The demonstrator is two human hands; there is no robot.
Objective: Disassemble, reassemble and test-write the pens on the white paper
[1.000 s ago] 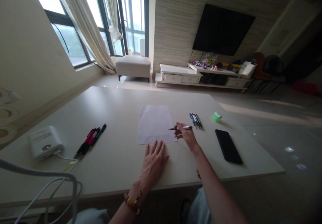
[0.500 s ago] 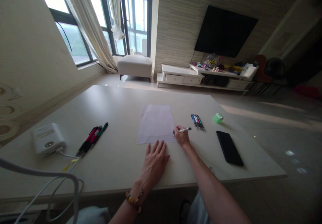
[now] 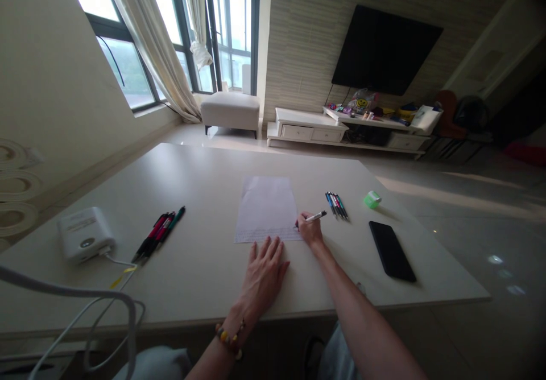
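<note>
A sheet of paper (image 3: 268, 203) lies on the white table (image 3: 200, 198), with rows of small handwriting along its near edge. My left hand (image 3: 265, 272) rests flat, fingers stretched out, their tips on the paper's near edge. At the paper's near right corner, my right hand (image 3: 310, 229) is closed around a white pen (image 3: 316, 216) with a dark end. The pen's tip is down by the right end of the written rows. What the writing says is too small to read.
Several pens (image 3: 336, 205) lie right of the paper, beside a green-and-white small container (image 3: 372, 199) and a black phone (image 3: 392, 251). Further left are more pens (image 3: 158, 233) and a white power device (image 3: 85, 234) with a cable (image 3: 115, 261). A thick grey cable (image 3: 77, 292) crosses the near left corner.
The view has shifted slightly. My right hand still grips the pen at the written rows, with the pen's rear end tilted a little higher. My left hand stays flat.
</note>
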